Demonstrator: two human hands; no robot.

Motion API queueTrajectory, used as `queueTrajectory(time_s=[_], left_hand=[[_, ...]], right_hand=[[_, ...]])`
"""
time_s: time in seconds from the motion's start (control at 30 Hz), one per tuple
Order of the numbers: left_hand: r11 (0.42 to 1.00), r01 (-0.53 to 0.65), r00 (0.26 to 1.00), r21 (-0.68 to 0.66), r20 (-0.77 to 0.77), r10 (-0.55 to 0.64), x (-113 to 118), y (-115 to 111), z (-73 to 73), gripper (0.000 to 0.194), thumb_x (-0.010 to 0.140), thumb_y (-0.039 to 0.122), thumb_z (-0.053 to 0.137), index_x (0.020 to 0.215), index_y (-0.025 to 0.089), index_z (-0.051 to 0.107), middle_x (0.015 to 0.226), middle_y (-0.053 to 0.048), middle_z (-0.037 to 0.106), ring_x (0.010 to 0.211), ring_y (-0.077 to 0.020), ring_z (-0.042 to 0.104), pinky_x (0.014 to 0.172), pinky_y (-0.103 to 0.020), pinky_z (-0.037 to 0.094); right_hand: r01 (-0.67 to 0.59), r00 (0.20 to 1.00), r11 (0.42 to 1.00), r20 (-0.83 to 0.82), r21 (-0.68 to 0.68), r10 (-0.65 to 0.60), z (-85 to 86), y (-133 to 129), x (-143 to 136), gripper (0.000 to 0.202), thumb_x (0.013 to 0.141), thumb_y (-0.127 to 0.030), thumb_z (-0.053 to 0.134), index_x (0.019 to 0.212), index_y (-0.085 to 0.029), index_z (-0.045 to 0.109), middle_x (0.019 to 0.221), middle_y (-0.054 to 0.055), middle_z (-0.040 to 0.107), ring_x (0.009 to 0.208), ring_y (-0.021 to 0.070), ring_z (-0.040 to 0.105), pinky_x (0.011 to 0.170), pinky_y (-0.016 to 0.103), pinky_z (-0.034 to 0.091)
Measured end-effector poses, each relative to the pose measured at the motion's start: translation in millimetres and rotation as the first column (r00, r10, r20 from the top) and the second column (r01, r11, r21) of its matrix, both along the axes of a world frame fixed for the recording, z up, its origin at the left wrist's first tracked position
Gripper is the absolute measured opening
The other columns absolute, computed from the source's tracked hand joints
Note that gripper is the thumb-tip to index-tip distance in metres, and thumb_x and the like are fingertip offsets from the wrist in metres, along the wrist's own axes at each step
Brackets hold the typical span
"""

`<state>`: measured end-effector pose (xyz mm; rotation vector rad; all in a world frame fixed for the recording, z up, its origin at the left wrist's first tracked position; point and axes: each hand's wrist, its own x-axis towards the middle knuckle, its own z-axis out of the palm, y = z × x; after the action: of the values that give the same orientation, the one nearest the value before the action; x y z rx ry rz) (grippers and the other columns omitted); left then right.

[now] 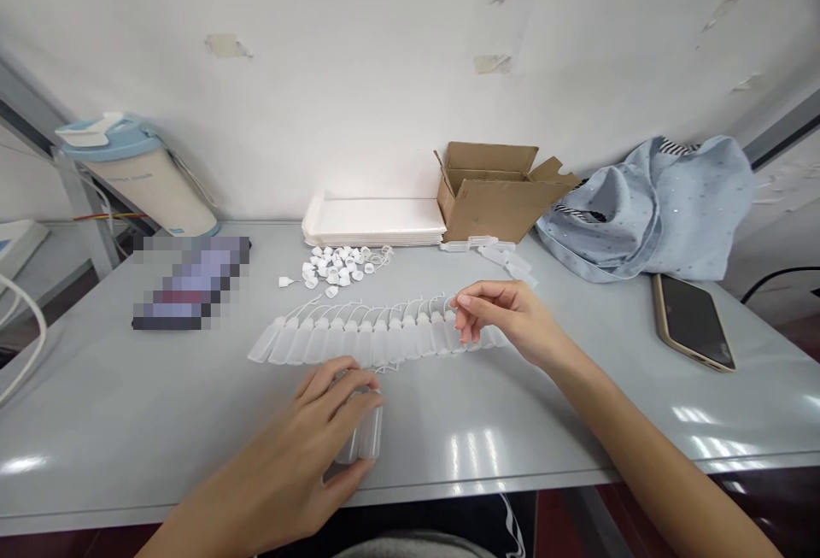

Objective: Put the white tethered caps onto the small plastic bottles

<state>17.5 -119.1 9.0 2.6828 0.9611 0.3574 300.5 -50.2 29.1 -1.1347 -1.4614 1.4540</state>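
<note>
Near the table's front edge, my left hand (336, 421) is closed around transparent plastic tubes (368, 434) lying side by side; its fingers hide part of them. Across the middle runs a row of small translucent bottles (349, 340), each with a thin white cord at its top. My right hand (490, 314) is over the right end of that row, thumb and fingertips pinched together beside the cords. Whatever those fingertips hold, if anything, is too small to make out. A few white cords (388, 367) lie just below the row, beyond my left fingers.
Behind the row lie loose white caps (339, 267), a stack of white sheets or trays (377, 216) and an open cardboard box (500, 203). More translucent pieces (506, 259) lie before the box. A tumbler (154, 182), blurred-out object (196, 280), blue cloth bag (679, 208) and phone (695, 323) flank them.
</note>
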Motion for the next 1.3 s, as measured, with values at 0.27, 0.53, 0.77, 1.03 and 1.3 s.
queueTrajectory(time_s=[0.27, 0.53, 0.77, 1.03, 1.3], left_hand=[[0.998, -0.027, 0.999, -0.052, -0.023, 0.026, -2.5, -0.3, -1.2, 0.041, 0.083, 0.018, 0.059, 0.122, 0.023, 0.05, 0.127, -0.007, 0.052, 0.127, -0.0279, 0.034, 0.096, -0.04, 0.049], [0.995, -0.04, 0.998, -0.095, -0.054, 0.035, -4.9, 0.7, -2.0, 0.04, 0.085, 0.024, 0.058, 0.124, 0.027, 0.05, 0.133, -0.003, 0.049, 0.131, -0.0273, 0.032, 0.1, -0.041, 0.046], [0.998, -0.055, 0.998, 0.04, 0.009, 0.055, -1.7, 38.3, 15.8, 0.035, 0.087, 0.037, 0.057, 0.119, 0.024, 0.055, 0.127, -0.006, 0.056, 0.124, -0.0278, 0.039, 0.098, -0.043, 0.043], [0.966, -0.184, 0.977, 0.183, -0.074, 0.201, 30.9, 156.8, 21.1, 0.027, 0.091, 0.023, 0.041, 0.103, 0.013, 0.063, 0.103, -0.011, 0.065, 0.104, -0.027, 0.049, 0.086, -0.039, 0.044], [0.923, -0.34, 0.936, 0.18, -0.031, 0.351, 65.5, 184.3, 8.8, 0.028, 0.078, 0.017, 0.048, 0.053, 0.015, 0.061, 0.061, -0.014, 0.06, 0.084, -0.0337, 0.05, 0.072, -0.043, 0.04]], right_hand=[[0.017, 1.0, 1.0, 0.002, 0.008, -0.017, -3.4, 3.2, 1.8, 0.023, 0.085, -0.035, 0.061, 0.077, -0.015, 0.069, 0.068, 0.002, 0.067, 0.056, 0.0118, 0.063, 0.055, 0.025, 0.048], [0.063, 0.998, 0.998, -0.001, 0.015, -0.063, -5.6, 8.1, 6.1, 0.021, 0.083, -0.035, 0.062, 0.078, -0.015, 0.069, 0.069, 0.002, 0.067, 0.056, 0.0119, 0.062, 0.055, 0.025, 0.05], [0.217, 0.961, 0.958, 0.129, 0.188, -0.243, -7.8, 19.1, 17.7, 0.023, 0.082, -0.037, 0.061, 0.077, -0.015, 0.065, 0.067, 0.003, 0.066, 0.056, 0.0137, 0.062, 0.053, 0.027, 0.05], [0.212, 0.675, 0.702, 0.418, 0.68, -0.608, -32.7, 48.6, 49.3, 0.018, 0.084, -0.025, 0.049, 0.085, -0.015, 0.063, 0.089, 0.011, 0.069, 0.073, 0.0201, 0.065, 0.063, 0.034, 0.053], [0.046, 0.556, 0.718, 0.579, 0.695, -0.596, -40.4, 57.1, 63.7, 0.02, 0.079, -0.013, 0.05, 0.093, -0.016, 0.064, 0.097, 0.011, 0.067, 0.095, 0.0255, 0.062, 0.083, 0.039, 0.048]])
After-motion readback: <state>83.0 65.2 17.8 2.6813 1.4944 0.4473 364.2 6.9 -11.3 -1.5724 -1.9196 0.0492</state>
